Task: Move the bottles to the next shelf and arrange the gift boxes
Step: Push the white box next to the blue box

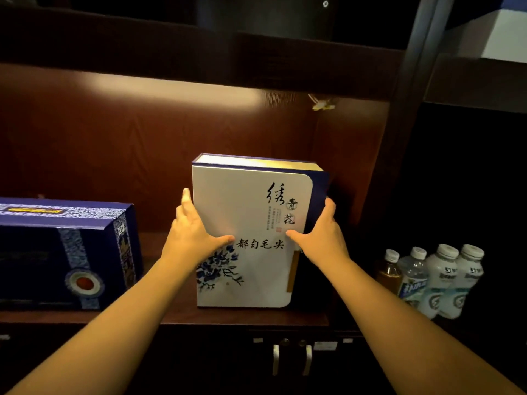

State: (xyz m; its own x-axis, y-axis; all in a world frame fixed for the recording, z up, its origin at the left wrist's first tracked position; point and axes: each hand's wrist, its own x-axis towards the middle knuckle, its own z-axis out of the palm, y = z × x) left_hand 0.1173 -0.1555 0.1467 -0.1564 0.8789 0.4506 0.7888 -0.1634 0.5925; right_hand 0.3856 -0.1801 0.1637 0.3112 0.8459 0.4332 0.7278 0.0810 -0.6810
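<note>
A white gift box (251, 212) with blue flowers and black calligraphy stands upright on the dark wooden shelf (171, 316). My left hand (194, 232) grips its left edge, thumb across the front. My right hand (322, 232) grips its right, blue-spined edge, thumb also on the front. A dark blue gift box (65, 252) with a patterned band and a round emblem lies on the same shelf at the left. Several bottles stand in the neighbouring compartment at the right: a brown one (389, 270), a clear one (413, 276) and two white ones (453, 280).
A vertical divider (399, 166) separates the box shelf from the bottle compartment. Another shelf board (199, 61) runs overhead. Cabinet doors with two pale handles (291, 363) sit below the shelf. A white box (504, 35) shows at the upper right.
</note>
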